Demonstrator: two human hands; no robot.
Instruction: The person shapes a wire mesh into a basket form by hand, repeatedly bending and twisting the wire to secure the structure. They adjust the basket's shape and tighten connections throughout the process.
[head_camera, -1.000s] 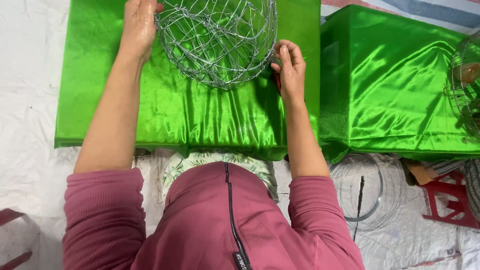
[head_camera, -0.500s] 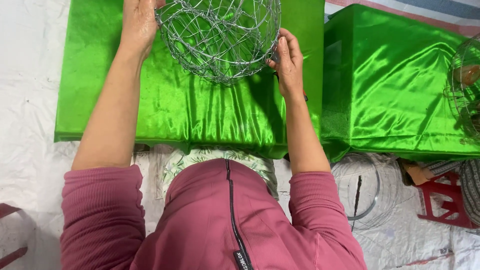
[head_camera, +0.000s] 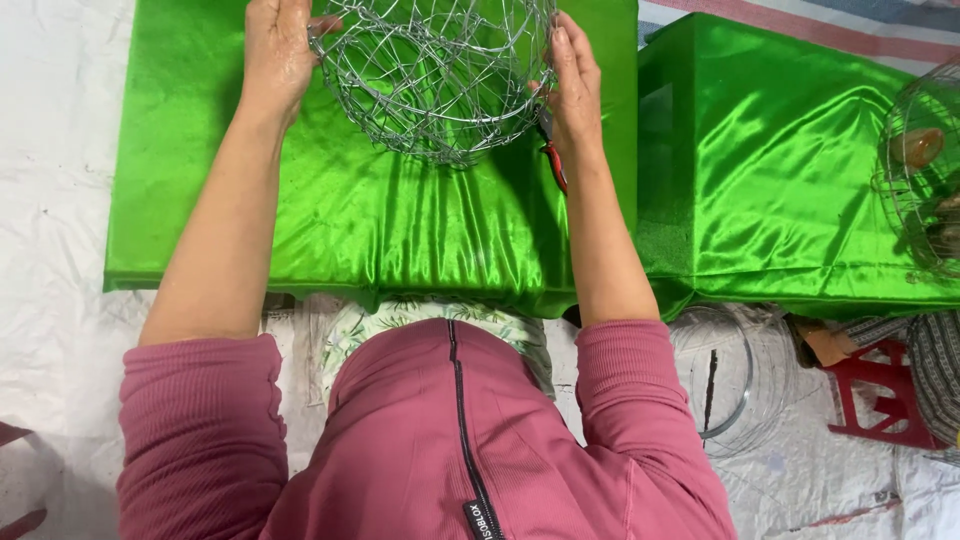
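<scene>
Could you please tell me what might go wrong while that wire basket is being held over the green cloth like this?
1. The wire basket is open mesh, so a stray wire end could prick the left hand or right hand gripping its sides.
2. Its underside rests against the green satin cloth, which might snag.
3. Red-handled pliers lie under the right wrist and could be knocked.

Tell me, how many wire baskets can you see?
2. One wire basket is held between the left hand and right hand over the green cloth. Another wire basket sits at the right edge, partly cut off.
</scene>
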